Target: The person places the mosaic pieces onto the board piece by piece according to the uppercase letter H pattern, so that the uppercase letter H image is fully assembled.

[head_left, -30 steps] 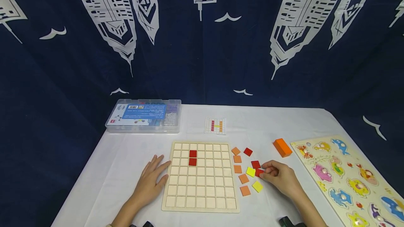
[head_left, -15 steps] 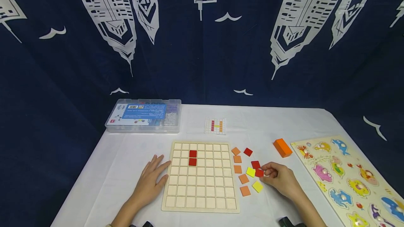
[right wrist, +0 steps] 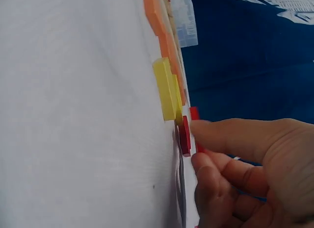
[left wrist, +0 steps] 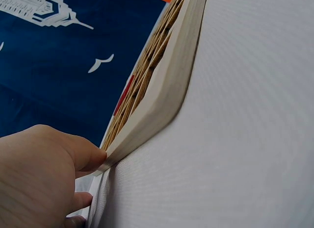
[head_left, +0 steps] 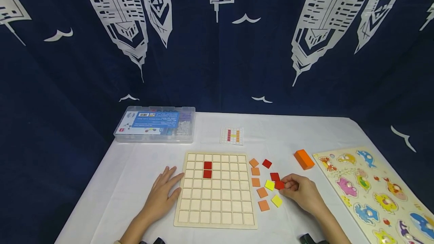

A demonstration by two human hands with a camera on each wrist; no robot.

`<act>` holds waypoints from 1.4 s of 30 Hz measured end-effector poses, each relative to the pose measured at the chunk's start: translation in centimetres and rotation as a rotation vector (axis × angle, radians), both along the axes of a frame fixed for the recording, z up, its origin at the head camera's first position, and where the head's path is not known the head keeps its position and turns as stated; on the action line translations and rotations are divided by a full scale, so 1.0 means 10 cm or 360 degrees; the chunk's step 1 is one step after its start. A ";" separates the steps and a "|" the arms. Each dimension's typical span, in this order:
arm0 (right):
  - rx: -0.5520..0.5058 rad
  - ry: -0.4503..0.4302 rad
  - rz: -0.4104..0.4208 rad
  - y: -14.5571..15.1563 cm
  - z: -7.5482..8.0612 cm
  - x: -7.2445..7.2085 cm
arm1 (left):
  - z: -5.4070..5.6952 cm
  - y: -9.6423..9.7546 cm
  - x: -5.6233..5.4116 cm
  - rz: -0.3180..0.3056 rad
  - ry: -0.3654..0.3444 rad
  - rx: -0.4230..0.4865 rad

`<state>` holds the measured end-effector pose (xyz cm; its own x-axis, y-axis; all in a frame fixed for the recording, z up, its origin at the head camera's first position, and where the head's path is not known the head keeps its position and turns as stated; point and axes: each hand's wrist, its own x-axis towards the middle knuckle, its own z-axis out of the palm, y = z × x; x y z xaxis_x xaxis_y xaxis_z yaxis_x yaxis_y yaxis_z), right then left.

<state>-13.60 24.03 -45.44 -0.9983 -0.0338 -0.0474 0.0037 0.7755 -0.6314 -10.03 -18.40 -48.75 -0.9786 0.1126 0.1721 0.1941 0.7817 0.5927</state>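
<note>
My right hand (head_left: 301, 191) is at the cluster of loose tiles, with thumb and forefinger at the edge of a red square tile (head_left: 279, 185), which they appear to pinch. In the right wrist view the thumb partly hides red tiles (right wrist: 185, 136), so the hold is only partly visible. My left hand (head_left: 162, 195) lies flat with fingers spread, its fingertips touching the left edge of the wooden grid board (head_left: 215, 226). The left wrist view shows a finger against the board's rim (left wrist: 167, 100). Two red tiles (head_left: 207, 170) sit one below the other in the grid.
Several orange tiles (head_left: 255, 182) line the board's right side, beside yellow tiles (head_left: 276, 200) and other red tiles (head_left: 267, 163). An orange block (head_left: 303, 159) and an animal puzzle board (head_left: 373, 191) lie right. Behind are a pattern card (head_left: 231, 136) and a plastic case (head_left: 154, 124).
The red tile at my right fingertips has shifted very slightly. My left hand stays on the board's edge, and the tiles in the grid are unchanged.
</note>
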 end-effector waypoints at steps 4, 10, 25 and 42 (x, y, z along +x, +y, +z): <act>-0.0005 0.0065 0.0003 -0.06 0.08 -0.01 | 0.01 0.00 0.00 -0.0003 0.0026 0.0002; -0.0029 0.0143 0.0043 -0.25 0.21 -0.08 | 0.02 0.01 0.00 -0.0009 0.0036 -0.0004; -0.0276 0.0175 0.0265 -1.02 0.34 -0.23 | 0.01 0.01 -0.02 -0.0013 0.0021 -0.0008; -0.0223 0.0164 0.0727 -1.78 0.14 -0.24 | 0.00 0.00 -0.01 -0.0015 0.0029 -0.0005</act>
<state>-15.97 6.26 -44.08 -0.8791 -0.4685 0.0874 -0.3853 0.5906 -0.7090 -10.14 -18.41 -48.72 -0.9742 0.1227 0.1894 0.2124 0.7817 0.5864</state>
